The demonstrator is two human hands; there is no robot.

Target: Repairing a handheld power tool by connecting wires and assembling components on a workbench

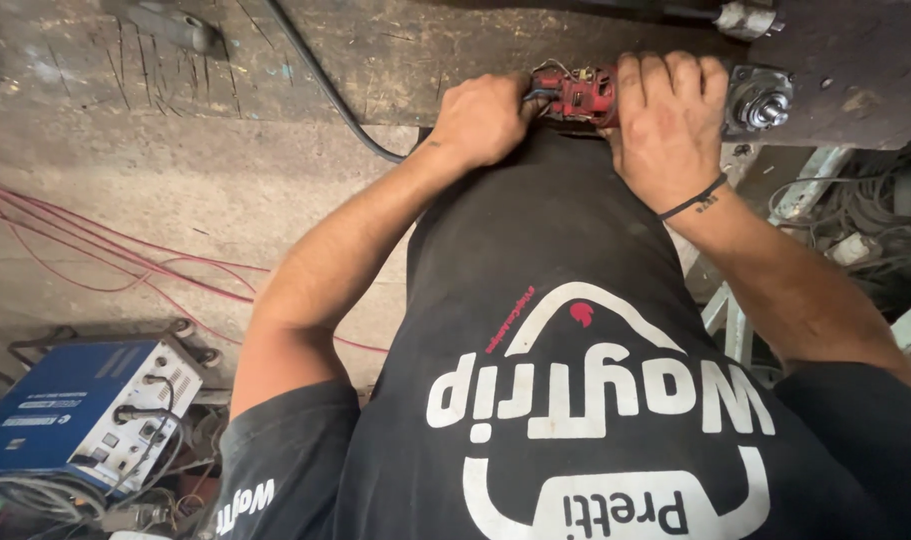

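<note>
From the head view, your right hand (670,115) clamps down over the red power tool (583,95) at the tabletop (395,60) edge; your left hand (485,115) curls closed at its exposed wires (555,72). Keep the body steady, and fingers off the metal spindle (761,100).

red tool (585,95) body mostly hidden under both hands, fingertips out of sight, blue machine (75,415) cut off at left edge

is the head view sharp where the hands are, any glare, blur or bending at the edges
In the head view, the left hand and right hand on the red power tool look fairly sharp under soft, even light; slight shine on its metal spindle; wide-lens bending stretches the arms and the blue machine.
</note>
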